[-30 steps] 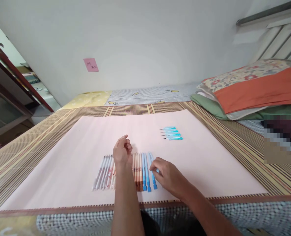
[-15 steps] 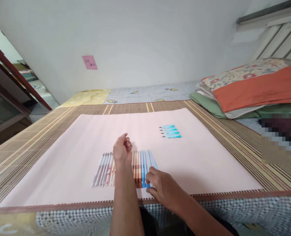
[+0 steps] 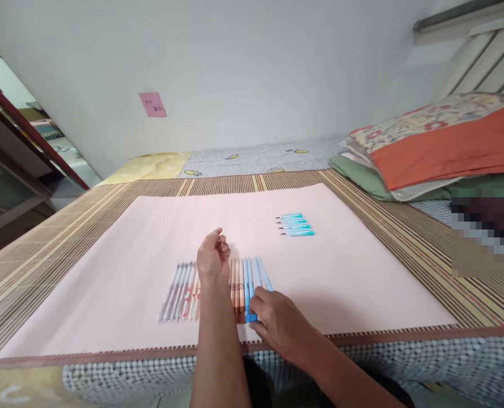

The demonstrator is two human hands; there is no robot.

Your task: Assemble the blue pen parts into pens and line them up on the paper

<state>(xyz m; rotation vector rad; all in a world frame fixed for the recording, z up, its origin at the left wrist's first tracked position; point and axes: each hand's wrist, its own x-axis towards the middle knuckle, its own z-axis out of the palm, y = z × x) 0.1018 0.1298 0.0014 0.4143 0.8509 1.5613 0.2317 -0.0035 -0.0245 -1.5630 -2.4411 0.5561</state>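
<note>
My right hand point(image 3: 277, 317) pinches the near end of a light blue pen point(image 3: 258, 272) in a row on the pink sheet point(image 3: 354, 272). Another blue pen point(image 3: 266, 275) lies aslant beside it, partly under my fingers. Above the row my left hand point(image 3: 213, 258) hovers palm inward, fingers loosely curled, with nothing visible in it. To its left are several whitish pens point(image 3: 177, 292) and pens with red marks point(image 3: 190, 294); to its right, several peach and brown pens point(image 3: 236, 289). My left wrist and forearm hide the middle of the row.
Several short turquoise-and-white dark-tipped sticks point(image 3: 296, 225) lie farther back on the sheet. A striped mat point(image 3: 375, 221) is under it. Orange and floral pillows point(image 3: 443, 153) stand at the right. A pink note point(image 3: 152, 105) is on the wall point(image 3: 252, 68).
My right hand has shifted slightly left, bringing the near end of the blue pen against the neighbouring blue pens. My left hand has stayed nearly in place. The view has shifted slightly.
</note>
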